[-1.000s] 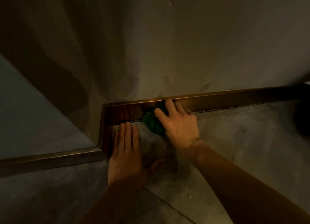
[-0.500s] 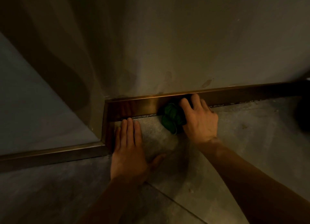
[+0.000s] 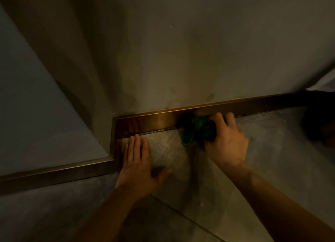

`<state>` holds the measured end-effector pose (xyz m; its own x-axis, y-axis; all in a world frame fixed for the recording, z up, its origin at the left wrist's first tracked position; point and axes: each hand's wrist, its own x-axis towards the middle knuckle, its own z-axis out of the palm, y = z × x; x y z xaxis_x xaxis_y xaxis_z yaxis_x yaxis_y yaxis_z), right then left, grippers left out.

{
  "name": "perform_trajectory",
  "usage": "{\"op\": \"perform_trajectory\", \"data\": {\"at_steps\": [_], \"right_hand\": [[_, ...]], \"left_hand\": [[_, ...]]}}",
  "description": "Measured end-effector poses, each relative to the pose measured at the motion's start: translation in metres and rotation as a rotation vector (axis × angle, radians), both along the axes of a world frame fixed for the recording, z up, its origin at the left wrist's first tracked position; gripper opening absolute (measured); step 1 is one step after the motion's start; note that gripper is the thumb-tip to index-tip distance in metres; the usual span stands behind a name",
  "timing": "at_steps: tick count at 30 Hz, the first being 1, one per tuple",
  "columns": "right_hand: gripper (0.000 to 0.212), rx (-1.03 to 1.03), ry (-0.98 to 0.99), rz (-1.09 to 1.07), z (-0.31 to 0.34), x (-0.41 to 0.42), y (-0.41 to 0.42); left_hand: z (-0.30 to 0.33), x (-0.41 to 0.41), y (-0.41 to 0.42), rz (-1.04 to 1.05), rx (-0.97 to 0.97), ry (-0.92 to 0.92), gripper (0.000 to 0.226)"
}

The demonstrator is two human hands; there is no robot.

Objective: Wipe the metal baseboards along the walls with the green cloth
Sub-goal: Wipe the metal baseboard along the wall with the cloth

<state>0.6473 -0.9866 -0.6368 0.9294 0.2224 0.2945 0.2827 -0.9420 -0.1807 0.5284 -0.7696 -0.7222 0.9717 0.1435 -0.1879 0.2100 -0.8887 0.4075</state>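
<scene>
Two hands work at the wall's corner: the right hand (image 3: 226, 144) is clenched around the bunched green cloth (image 3: 198, 128), pressing it against the metal baseboard (image 3: 154, 121). The left hand (image 3: 138, 164) lies flat, fingers spread, on the floor (image 3: 272, 151) just beside the corner.

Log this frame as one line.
right hand: pressing green cloth on baseboard | left hand: flat on floor, empty | stage: wiping, right of corner
</scene>
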Motion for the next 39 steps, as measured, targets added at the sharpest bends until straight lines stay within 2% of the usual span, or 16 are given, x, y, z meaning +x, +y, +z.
{"op": "perform_trajectory", "data": {"at_steps": [5,11,12,14,16,18,21,27,33,39], "right_hand": [[0.049,0.203,0.193,0.050,0.013,-0.029,0.009],[0.033,0.595,0.565,0.418,0.035,-0.056,0.031],[0.033,0.654,0.623,0.488,0.041,-0.059,0.033],[0.034,0.738,0.705,0.583,0.050,-0.066,0.038],[0.033,0.771,0.711,0.629,0.057,-0.070,0.042],[0.033,0.765,0.671,0.656,0.066,-0.075,0.047],[0.031,0.604,0.519,0.688,0.076,-0.079,0.048],[0.050,-0.126,0.221,0.571,0.092,-0.105,0.046],[0.051,-0.378,0.107,0.690,0.126,-0.118,0.067],[0.052,-0.467,0.065,0.742,0.183,-0.126,0.108]], "left_hand": [[0.023,-0.019,-0.009,-0.102,-0.186,-0.051,0.116],[0.061,-0.021,-0.004,-0.054,-0.395,-0.201,0.110],[0.068,-0.023,0.001,-0.063,-0.379,-0.207,0.103],[0.081,-0.029,0.013,-0.070,-0.299,-0.212,0.076],[0.094,-0.036,0.021,-0.067,-0.231,-0.232,0.046],[0.108,-0.043,0.028,-0.084,-0.174,-0.280,0.033],[0.126,-0.052,0.032,-0.082,-0.098,-0.333,0.026],[0.161,-0.067,0.037,-0.148,0.102,-0.287,0.041],[0.206,-0.079,0.068,-0.278,0.283,-0.169,0.041],[0.263,-0.090,0.116,-0.338,0.275,-0.130,0.039]]}}
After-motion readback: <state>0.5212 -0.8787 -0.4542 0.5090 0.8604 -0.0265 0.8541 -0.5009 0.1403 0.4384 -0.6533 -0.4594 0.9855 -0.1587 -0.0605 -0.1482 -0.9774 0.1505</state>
